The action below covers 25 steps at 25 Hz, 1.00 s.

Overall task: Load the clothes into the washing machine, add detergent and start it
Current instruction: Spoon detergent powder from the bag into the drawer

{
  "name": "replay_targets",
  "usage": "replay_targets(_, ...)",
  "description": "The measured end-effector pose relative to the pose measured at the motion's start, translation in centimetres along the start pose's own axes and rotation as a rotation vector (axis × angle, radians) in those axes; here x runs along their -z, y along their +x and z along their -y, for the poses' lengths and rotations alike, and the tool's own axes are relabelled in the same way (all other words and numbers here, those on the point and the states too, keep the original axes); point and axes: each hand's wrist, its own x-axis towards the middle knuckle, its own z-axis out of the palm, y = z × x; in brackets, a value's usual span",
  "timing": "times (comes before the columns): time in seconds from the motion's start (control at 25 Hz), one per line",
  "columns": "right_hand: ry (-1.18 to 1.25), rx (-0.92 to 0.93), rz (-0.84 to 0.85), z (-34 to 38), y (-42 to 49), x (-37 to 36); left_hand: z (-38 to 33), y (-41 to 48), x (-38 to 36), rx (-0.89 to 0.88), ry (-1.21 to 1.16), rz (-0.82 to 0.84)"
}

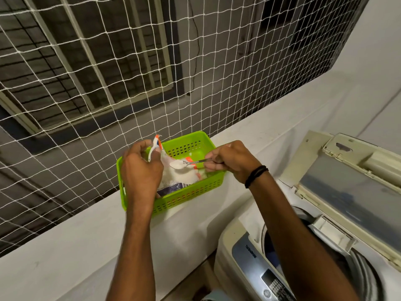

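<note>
Two hands, one left hand (141,170) and one right hand (230,164). One green plastic basket (195,193) on one white ledge (65,246). One opened detergent packet (173,181). One metal spoon (186,163), with one heap of white powder. One top-loading washing machine (240,255), its one lid (351,192) raised. One black wristband (256,175). One white net (130,83).
</note>
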Motion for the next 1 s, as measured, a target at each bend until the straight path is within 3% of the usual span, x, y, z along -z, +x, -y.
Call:
replay_targets(0.2,0.036,0.014,-0.055,0.1,-1.5,2.4,-2.3,-1.0,-1.4,-0.088,-0.146,-0.042)
replay_targets(0.4,0.093,0.010,-0.166,0.5,-4.4,6.5,-5.2,-2.9,-4.0,-0.141,-0.265,0.040)
replay_targets(0.72,0.196,0.000,-0.500,-2.2,-10.2,16.5,-8.7,-8.9,-12.9,-0.217,-0.412,0.359)
replay_targets(1.0,0.284,-0.045,-0.883,-10.5,-15.2,26.5,-8.6,-17.7,-22.5,-0.157,-0.224,0.811)
